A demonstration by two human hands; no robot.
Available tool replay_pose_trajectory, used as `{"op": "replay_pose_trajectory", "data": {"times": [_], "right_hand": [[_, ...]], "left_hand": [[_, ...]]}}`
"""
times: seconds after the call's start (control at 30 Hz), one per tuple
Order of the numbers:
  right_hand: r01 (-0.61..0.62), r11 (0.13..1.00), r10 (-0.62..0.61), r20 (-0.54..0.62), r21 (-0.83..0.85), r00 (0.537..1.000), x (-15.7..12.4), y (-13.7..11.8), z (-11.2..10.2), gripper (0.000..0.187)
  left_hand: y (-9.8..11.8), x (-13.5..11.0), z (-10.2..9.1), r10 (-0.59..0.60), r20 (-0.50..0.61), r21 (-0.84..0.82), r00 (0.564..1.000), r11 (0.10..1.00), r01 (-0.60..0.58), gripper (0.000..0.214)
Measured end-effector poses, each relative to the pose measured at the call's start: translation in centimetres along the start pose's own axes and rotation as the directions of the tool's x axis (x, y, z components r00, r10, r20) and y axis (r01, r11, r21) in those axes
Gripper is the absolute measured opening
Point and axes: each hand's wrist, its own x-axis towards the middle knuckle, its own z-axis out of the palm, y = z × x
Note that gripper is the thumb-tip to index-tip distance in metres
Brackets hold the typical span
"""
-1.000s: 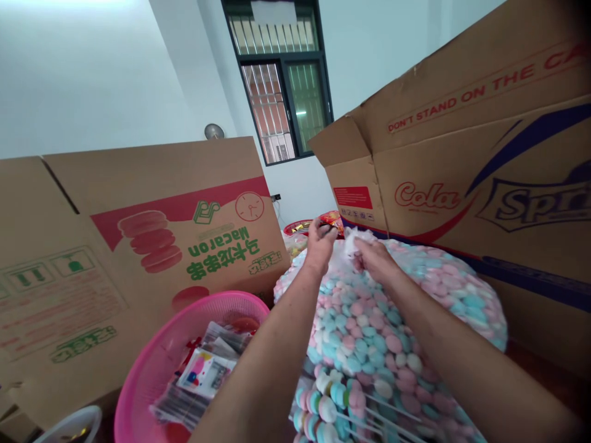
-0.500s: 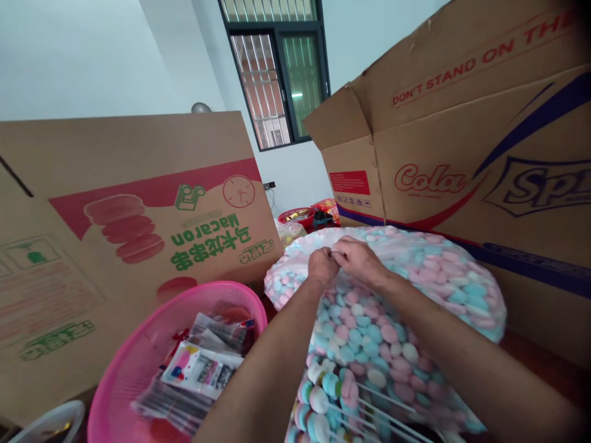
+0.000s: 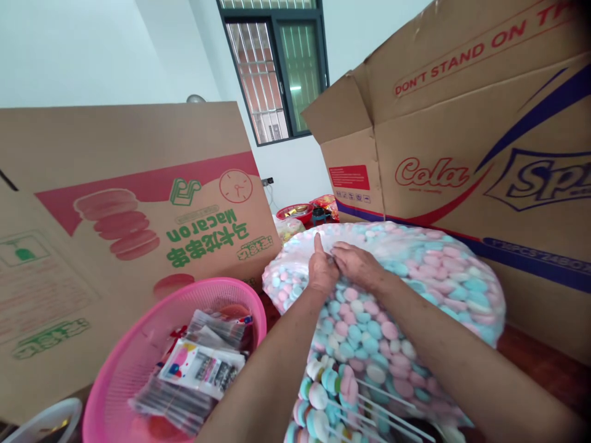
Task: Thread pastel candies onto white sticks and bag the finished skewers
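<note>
Currently, closest to you at the lower edge: candy skewers (image 3: 323, 397), candy ends to the left, white sticks slanting down toward the right. Cannot tell whether they lie under clear plastic or in front of it. Lower left corner: the rim of a white bowl (image 3: 76, 407), contents mostly cut off.

Between your forearms: a clear candy bag (image 3: 357, 332) of pink, blue and white pieces. Its long axis runs away from you, wide at the near end, narrowing to a gathered neck at your hands. To its left, apart from it, a pink basket (image 3: 104, 375) with printed packets (image 3: 203, 366) inside.

Key relation: the neck sits between your two hands, the bulk of the bag below them and on your side. Neither hand is clearly nearer. Your left hand (image 3: 323, 269) is curled at the left of the neck, index finger stretched forward; your right hand (image 3: 356, 264) is curled at the right, fingers folded in. Both seem to pinch the plastic; fingertip contact is hidden.

Beyond: a larger bag (image 3: 455, 258) of similar candy, flanked by a macaron box (image 3: 198, 132) left and a cola box (image 3: 438, 132) right. Farther back: a red basin (image 3: 303, 219), then a barred window (image 3: 300, 67).
</note>
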Motion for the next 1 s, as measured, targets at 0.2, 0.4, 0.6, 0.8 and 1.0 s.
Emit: {"op": "replay_pose_trajectory", "data": {"times": [0.2,0.4,0.6,0.8,1.0], "right_hand": [[-0.138,0.985,0.148,0.102,-0.101,0.984,0.2,1.2,0.2,0.020],[-0.138,0.974,0.167,0.159,-0.178,0.973,0.3,0.1,0.5,0.023],[-0.194,0.957,0.216,0.084,-0.216,0.973,0.3,0.3,1.0,0.029],[-0.213,0.957,0.218,0.006,-0.195,0.976,0.0,0.2,1.4,0.021],[-0.154,0.976,0.147,-0.059,-0.151,0.987,-0.8,0.4,1.6,0.019]], "left_hand": [[-0.7,-0.9,0.3,0.168,0.030,0.332,0.985,0.928,-0.169,0.085],[-0.9,-1.1,0.3,0.244,0.180,0.572,0.953,0.762,-0.303,0.067],[-0.5,-1.3,0.6,0.268,0.150,0.591,0.952,0.748,-0.303,0.056],[-0.5,-0.8,0.2,0.157,0.153,0.636,0.976,0.740,-0.218,0.038],[-0.2,-0.3,-0.3,0.093,0.236,0.715,0.967,0.658,-0.238,0.025]]}}
